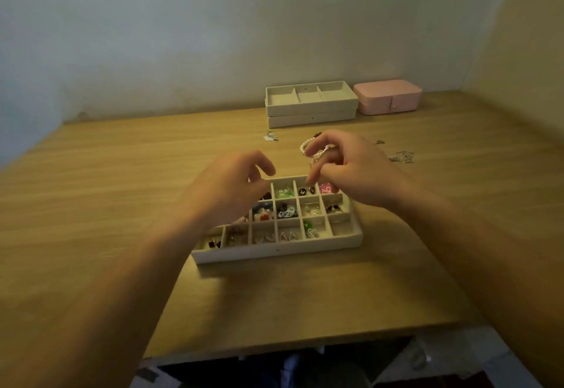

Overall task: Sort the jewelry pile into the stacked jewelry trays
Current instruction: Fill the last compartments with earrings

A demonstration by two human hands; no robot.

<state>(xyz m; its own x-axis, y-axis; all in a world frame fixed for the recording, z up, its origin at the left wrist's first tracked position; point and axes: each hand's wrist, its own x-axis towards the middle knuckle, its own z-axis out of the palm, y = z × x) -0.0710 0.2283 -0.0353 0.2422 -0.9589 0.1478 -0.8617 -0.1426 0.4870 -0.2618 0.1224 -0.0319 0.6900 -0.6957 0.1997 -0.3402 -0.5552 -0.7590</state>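
Over the far edge of the compartment tray point(274, 250), mid-table point(122, 189): bracelet in hand, not yet placed.
Right hand point(345, 168) pinches the pearl bracelet point(305, 146) between thumb and curled fingertips, the loop hanging clear above the tray's far-right cells. Left hand point(232, 186) hovers beside it, fingers loosely curled, nothing seen in it. Most small cells hold pieces, and the bracelet looks too long for them. Likely better carried to the wide compartments of the stacked trays point(311, 113) at the far edge. Support the loop with the left hand, lower it coiled, and release once it rests. Silver chains point(403, 157) lie loose toward the right edge.
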